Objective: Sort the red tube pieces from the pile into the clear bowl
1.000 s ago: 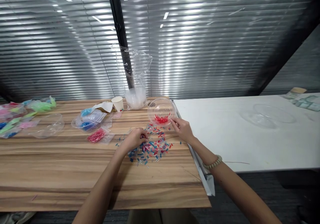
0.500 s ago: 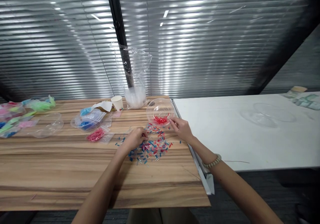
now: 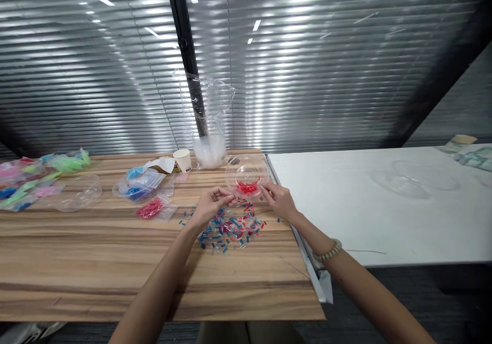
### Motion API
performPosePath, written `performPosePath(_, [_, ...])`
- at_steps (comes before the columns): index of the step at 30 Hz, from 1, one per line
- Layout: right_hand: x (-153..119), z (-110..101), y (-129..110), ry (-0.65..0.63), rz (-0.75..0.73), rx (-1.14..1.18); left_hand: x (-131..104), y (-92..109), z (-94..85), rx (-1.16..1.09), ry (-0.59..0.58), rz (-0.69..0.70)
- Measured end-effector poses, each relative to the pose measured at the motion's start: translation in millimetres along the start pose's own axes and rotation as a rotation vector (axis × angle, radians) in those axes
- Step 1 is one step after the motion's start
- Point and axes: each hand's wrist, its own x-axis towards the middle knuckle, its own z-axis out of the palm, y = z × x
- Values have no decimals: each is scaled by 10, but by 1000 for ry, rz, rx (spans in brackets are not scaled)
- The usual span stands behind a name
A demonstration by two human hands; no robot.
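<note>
A clear plastic bowl (image 3: 233,165) holding red tube-like pieces (image 3: 248,186) stands near the right edge of the wooden table. My right hand (image 3: 280,199) is at the bowl's right side, its thumb and fingertips closed on the rim. My left hand (image 3: 210,206) is at the bowl's front left, with thumb and forefinger closed together. Anything between those fingertips is too small to make out. Below both hands lies a loose pile of small blue, red and clear tube-like pieces (image 3: 226,228), partly hidden by my left hand.
Left of the pile are a bag of pinkish-red pieces (image 3: 150,208), a bowl with blue-filled bags (image 3: 135,194), a paper cup (image 3: 182,160) and a clear container (image 3: 82,193). Behind stands a plastic-wrapped stack (image 3: 209,152). A white table (image 3: 330,205) adjoins at the right.
My left hand has moved from over the pile up and right to the bowl's front edge. My right hand stays at the bowl. The view has shifted slightly.
</note>
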Motion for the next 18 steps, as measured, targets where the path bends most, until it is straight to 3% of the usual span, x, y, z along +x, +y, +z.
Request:
performPosePath(9, [-5,8,-32,-8,-39,36,36,-36,-1,-90,182,-31])
performPosePath(18, [-28,33,-33,-31,-79,64,27,-7,5,-75,240,2])
